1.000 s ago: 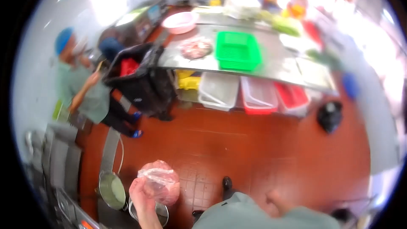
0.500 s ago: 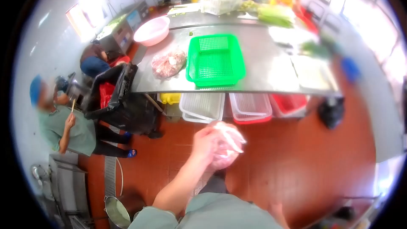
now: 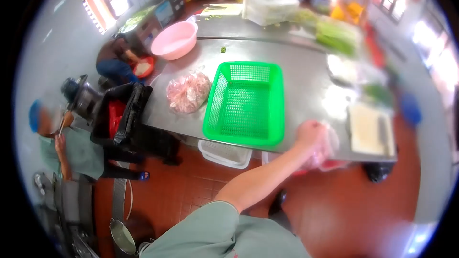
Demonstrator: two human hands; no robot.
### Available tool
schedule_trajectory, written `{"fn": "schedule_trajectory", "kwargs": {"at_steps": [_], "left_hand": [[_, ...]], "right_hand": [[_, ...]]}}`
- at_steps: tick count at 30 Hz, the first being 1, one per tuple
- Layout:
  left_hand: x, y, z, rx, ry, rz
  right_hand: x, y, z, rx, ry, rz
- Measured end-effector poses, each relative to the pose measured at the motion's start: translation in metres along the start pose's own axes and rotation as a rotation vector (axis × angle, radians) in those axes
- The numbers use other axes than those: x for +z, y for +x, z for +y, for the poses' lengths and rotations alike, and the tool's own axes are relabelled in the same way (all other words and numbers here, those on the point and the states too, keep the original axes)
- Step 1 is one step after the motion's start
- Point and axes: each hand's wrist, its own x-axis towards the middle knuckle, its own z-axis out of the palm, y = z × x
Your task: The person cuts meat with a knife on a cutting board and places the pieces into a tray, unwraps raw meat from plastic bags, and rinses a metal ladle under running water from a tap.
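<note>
My left hand (image 3: pixel 310 133) reaches out to the right at the near edge of the steel table. Its fingers are closed on a clear plastic bag (image 3: pixel 327 144) with pinkish contents, blurred, that hangs below the hand. To the left of the hand stands a bright green plastic basket (image 3: pixel 245 110) with nothing in it. A second clear bag of pinkish meat pieces (image 3: pixel 188 93) lies on the table, left of the basket. My right hand is out of view.
On the table (image 3: pixel 306 81) are a pink basin (image 3: pixel 175 40), white crates (image 3: pixel 270 5), leafy greens (image 3: pixel 335 38) and a cutting board with a knife (image 3: pixel 370 129). A black bin (image 3: pixel 129 114) and a co-worker (image 3: pixel 71 148) are left. White baskets (image 3: pixel 224 154) sit below.
My left hand has carried the bag forward and right, from over the floor to the table's near edge. The table is closer in view. My right hand has left the view.
</note>
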Motion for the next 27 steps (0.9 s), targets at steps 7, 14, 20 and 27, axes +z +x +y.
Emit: {"fn": "schedule_trajectory", "kwargs": {"at_steps": [7,14,20,27], "left_hand": [[-0.021,0.068,0.002,0.259,0.143,-0.016],[-0.255,0.074,0.050,0.608,0.147,0.518],[-0.476,0.101,0.055,0.545,0.875,1.008],[-0.574,0.165,0.060,0.536,1.267,0.721]], "right_hand": [[-0.052,0.103,-0.070,-0.040,-0.105,-0.094],[-0.068,0.170,-0.151,-0.117,-0.162,-0.133],[-0.025,0.155,-0.212,-0.163,-0.187,-0.113],[0.047,0.075,-0.246,-0.233,-0.453,-0.056]]}}
